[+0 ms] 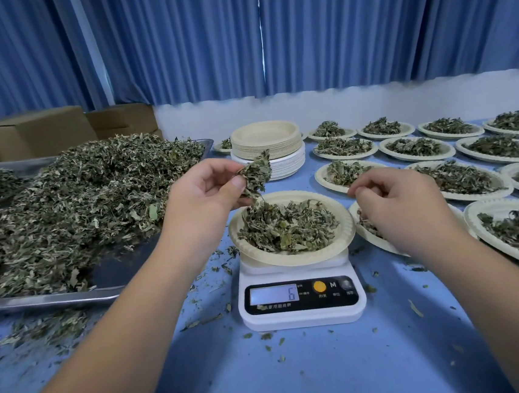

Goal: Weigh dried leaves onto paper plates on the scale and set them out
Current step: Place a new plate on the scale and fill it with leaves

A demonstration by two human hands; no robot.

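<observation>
Left hand point(204, 195) fingers clamp leaf clump point(257, 171), plate point(348, 222) on scale point(304, 315) just below them, likely for dosing; right hand point(401, 204) fingertips pinched, contents unclear.

The dried leaves point(288, 228) are dull grey-green. The paper plate point(347, 219) under them is cream. The scale point(304, 317) is white, its front panel black, with a pale lilac display and one orange button point(319, 286). The bench point(301, 379) is light blue. The curtains point(362, 21) are deeper blue, striped by vertical folds. The tray point(40, 300) is silver-grey and the boxes point(27, 133) are brown. In the stack of plates point(266, 145) the upper ones are beige, the lower ones white.
</observation>
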